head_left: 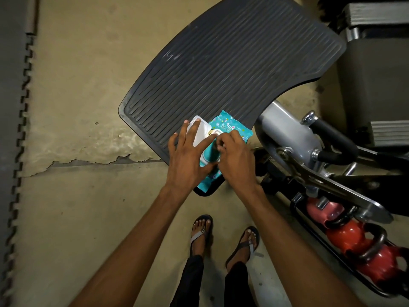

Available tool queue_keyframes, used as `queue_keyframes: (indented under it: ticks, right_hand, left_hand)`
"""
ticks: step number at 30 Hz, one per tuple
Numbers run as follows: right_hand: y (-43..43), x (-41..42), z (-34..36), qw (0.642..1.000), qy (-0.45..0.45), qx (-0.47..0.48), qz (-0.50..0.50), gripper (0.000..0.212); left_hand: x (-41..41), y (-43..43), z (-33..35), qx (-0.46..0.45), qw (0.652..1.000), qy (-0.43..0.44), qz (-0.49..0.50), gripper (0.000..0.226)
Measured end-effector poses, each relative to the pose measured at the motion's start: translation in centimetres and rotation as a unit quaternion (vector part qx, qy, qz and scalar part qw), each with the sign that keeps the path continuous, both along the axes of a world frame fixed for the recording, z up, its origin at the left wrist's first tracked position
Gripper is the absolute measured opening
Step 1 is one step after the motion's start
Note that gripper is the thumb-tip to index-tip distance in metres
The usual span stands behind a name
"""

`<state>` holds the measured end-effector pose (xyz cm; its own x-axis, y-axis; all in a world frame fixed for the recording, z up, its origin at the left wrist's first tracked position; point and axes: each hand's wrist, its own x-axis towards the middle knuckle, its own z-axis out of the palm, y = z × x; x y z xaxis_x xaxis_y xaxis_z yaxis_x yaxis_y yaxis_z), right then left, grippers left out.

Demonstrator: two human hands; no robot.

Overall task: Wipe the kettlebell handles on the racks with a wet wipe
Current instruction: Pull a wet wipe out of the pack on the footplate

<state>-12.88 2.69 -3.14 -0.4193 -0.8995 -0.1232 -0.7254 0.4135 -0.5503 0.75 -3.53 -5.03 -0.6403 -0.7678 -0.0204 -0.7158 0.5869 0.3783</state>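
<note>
Pulling a wipe looks like the current step; the red and pink kettlebells [345,237] on the black rack [318,237], lower right, are all left to do. Teal plastic wet-wipe pack [230,127] lies on the black ribbed rubber platform [232,52], white lid [200,138] flipped open. Left hand [188,160] grip spread flat, pressing lid and pack; right hand [236,158] grip curled, pinching at the pack's opening, wipe itself hidden.

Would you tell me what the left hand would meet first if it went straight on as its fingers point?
The left hand touches the pack's open white lid; past it, likely only the ribbed black platform.
</note>
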Motion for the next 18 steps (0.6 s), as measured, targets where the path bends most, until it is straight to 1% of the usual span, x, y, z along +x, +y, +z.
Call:
queue_keyframes:
  ticks: [2, 5, 9, 11, 12, 14, 16, 18]
  right_hand:
    - [0.4, 0.2, -0.2, 1.000, -0.029, 0.002, -0.010, 0.020]
    - [0.9, 0.3, 0.0, 0.994, -0.096, -0.026, -0.047, 0.015]
    - [1.6, 0.6, 1.6, 0.975, -0.164, -0.121, -0.092, 0.004]
    - [2.0, 0.5, 2.6, 0.956, -0.196, -0.178, -0.126, 0.005]
    - [2.1, 0.2, 2.9, 0.948, -0.213, -0.188, -0.140, 0.005]
    - [2.0, -0.4, 3.1, 0.946, -0.227, -0.173, -0.152, 0.006]
    - [2.1, -0.9, 2.4, 0.954, -0.225, -0.134, -0.146, 0.019]
    - [2.2, -1.1, 1.4, 0.965, -0.204, -0.094, -0.138, 0.034]
  left_hand:
    - [-0.1, 0.1, 0.1, -0.003, 1.000, -0.011, 0.003, 0.068]
    - [-0.3, 0.0, 0.4, -0.013, 1.000, -0.014, 0.003, 0.065]
    - [-0.5, -0.1, 0.8, 0.002, 1.000, -0.023, 0.001, 0.066]
    - [-0.5, -0.1, 1.1, 0.009, 1.000, -0.030, 0.005, 0.066]
    - [-0.5, -0.2, 1.2, 0.014, 0.999, -0.032, 0.007, 0.067]
    - [-0.6, -0.2, 1.2, 0.017, 0.999, -0.032, 0.009, 0.070]
    - [-0.6, -0.1, 1.2, 0.012, 0.999, -0.030, 0.009, 0.071]
    - [-0.5, -0.2, 1.1, 0.008, 1.000, -0.030, 0.005, 0.070]
